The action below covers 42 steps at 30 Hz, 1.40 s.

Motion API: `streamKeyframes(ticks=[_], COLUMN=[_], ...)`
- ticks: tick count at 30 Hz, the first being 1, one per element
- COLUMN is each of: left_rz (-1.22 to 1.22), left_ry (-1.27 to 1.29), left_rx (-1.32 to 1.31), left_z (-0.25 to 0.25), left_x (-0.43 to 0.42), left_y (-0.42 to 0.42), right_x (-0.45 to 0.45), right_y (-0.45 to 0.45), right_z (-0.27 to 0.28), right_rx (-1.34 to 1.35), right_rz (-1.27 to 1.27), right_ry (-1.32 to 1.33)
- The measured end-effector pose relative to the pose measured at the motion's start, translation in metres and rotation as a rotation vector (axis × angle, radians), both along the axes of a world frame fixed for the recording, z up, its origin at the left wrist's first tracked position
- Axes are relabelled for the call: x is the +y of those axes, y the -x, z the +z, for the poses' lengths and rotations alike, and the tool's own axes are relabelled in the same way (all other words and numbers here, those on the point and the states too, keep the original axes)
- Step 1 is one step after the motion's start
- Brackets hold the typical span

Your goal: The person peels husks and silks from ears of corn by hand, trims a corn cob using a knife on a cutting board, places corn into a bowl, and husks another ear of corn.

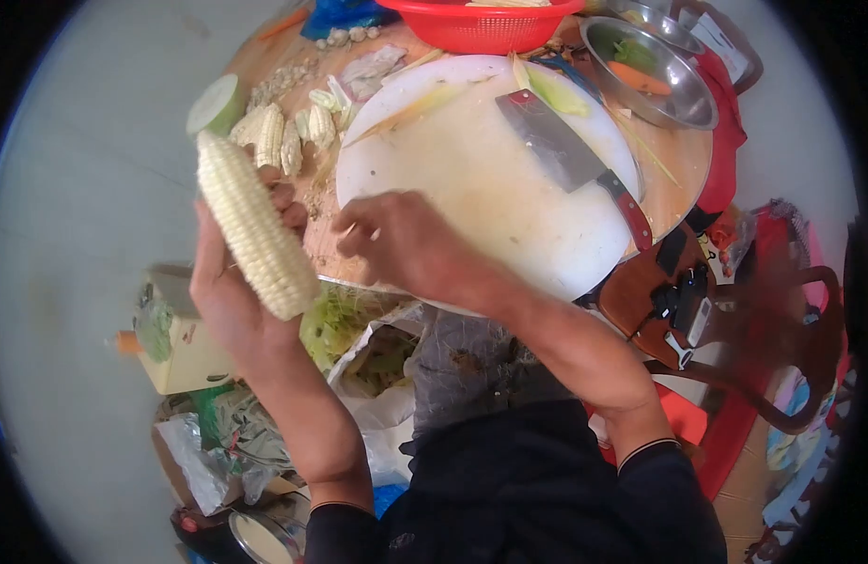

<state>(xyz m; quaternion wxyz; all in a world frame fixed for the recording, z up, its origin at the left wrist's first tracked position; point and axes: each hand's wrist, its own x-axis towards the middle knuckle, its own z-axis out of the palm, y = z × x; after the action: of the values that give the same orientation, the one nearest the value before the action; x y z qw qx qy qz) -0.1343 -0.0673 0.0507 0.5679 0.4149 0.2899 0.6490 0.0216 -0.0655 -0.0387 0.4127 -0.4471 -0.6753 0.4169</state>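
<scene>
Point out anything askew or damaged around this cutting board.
The cleaver lies aslant on the cutting board, its red handle jutting past the rim, which looks easy to knock. A green husk straddles the board's far edge like a stray scrap. The corn cob in the left hand shows no obvious damage.

Kitchen-like food-prep area: cleaver (551, 141) on cutting board (424, 160), red colander (481, 32), metal bowl (685, 86).

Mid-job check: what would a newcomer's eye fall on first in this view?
Probably the pale, husked corn cob held up in the left hand, at the left of the view. Next might come the red-handled cleaver lying on the big white cutting board, then the bright red basket beyond the board, at the top edge.
</scene>
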Motion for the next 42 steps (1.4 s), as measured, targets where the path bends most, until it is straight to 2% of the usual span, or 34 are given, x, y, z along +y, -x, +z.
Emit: streamKeyframes(ticks=[1, 2, 3, 4, 5, 6, 8, 9, 10, 11, 12, 14, 15, 16, 17, 18, 20, 22, 24, 25, 27, 28, 30, 34, 36, 40, 42], left_rz=[0.077, -0.089, -0.164, -0.239, -0.218, -0.217, -0.153, -0.155, -0.17, -0.178, -0.091, -0.022, -0.063, -0.108, -0.104, -0.092, -0.035, 0.003, -0.116, -0.11, -0.265, -0.243, -0.299, -0.232, -0.164, -0.147, -0.146], left_ry=[0.0, 0.014, 0.038, 0.058, 0.14, 0.107, 0.064, 0.063, 0.012, -0.045, -0.081, -0.107, -0.085, -0.057, -0.067, -0.077, -0.19, -0.174, -0.113, -0.11, -0.095, -0.252, -0.293, -0.348, -0.422, -0.455, -0.449], left_rx=[0.109, -0.088, -0.128, -0.167, -0.163, -0.207, -0.031, -0.036, 0.08, 0.192, 0.448, 0.593, 0.687, 0.784, 0.79, 0.777, 0.792, 0.724, 0.629, 0.624, 0.623, 0.752, 0.905, 1.014, 1.166, 1.179, 1.169], left_z=[-0.006, -0.02, -0.03, -0.037, -0.038, -0.048, -0.057, -0.064, -0.071, -0.073, -0.063, -0.071, -0.069, -0.067, -0.067, -0.068, -0.074, -0.077, -0.074, -0.075, -0.074, -0.071, -0.061, -0.065, -0.065, -0.066, -0.064], left_x=[-0.001, 0.005, 0.006, 0.006, 0.0, 0.002, -0.001, 0.0, 0.002, 0.005, 0.001, 0.009, 0.012, 0.013, 0.013, 0.016, 0.022, 0.028, 0.031, 0.032, 0.03, 0.028, 0.028, 0.031, 0.031, 0.028, 0.028], left_y=[-0.003, 0.0, -0.004, -0.011, -0.026, -0.038, -0.059, -0.064, -0.068, -0.072, -0.075, -0.077, -0.074, -0.071, -0.071, -0.069, -0.061, -0.056, -0.051, -0.052, -0.06, -0.063, -0.068, -0.076, -0.075, -0.074, -0.075], right_x=[-0.007, -0.015, -0.02, -0.023, -0.026, -0.029, -0.036, -0.038, -0.04, -0.042, -0.045, -0.054, -0.056, -0.058, -0.058, -0.058, -0.06, -0.063, -0.065, -0.065, -0.065, -0.064, -0.064, -0.07, -0.073, -0.077, -0.077], right_y=[-0.01, -0.019, -0.026, -0.031, -0.035, -0.039, -0.047, -0.051, -0.056, -0.063, -0.071, -0.084, -0.091, -0.098, -0.104, -0.108, -0.115, -0.119, -0.121, -0.122, -0.119, -0.119, -0.12, -0.113, -0.114, -0.112, -0.114], right_z=[0.017, 0.035, 0.043, 0.041, 0.038, 0.034, 0.028, 0.029, 0.031, 0.031, 0.034, 0.039, 0.036, 0.029, 0.023, 0.019, 0.015, 0.02, 0.023, 0.023, 0.023, 0.021, 0.017, 0.02, 0.018, 0.012, 0.007], right_rx=[-0.009, 0.208, 0.424, 0.417, 0.42, 0.424, 0.407, 0.245, 0.083, 0.068, 0.05, 0.091, 0.072, 0.183, 0.295, 0.281, 0.495, 0.483, 0.541, 0.535, 0.512, 0.511, 0.383, 0.434, 0.451, 0.448, 0.538], right_rz=[0.002, -0.023, -0.054, -0.058, -0.02, 0.018, -0.002, -0.075, -0.144, -0.141, -0.129, -0.156, -0.141, -0.139, -0.14, -0.134, -0.092, -0.094, -0.08, -0.075, -0.058, -0.048, -0.007, -0.018, 0.017, -0.006, -0.016], right_ry=[0.008, 0.142, 0.274, 0.275, 0.179, 0.082, 0.062, 0.059, 0.052, 0.115, 0.094, 0.264, 0.239, 0.308, 0.381, 0.368, 0.367, 0.368, 0.37, 0.372, 0.357, 0.362, 0.338, 0.359, 0.381, 0.374, 0.374])
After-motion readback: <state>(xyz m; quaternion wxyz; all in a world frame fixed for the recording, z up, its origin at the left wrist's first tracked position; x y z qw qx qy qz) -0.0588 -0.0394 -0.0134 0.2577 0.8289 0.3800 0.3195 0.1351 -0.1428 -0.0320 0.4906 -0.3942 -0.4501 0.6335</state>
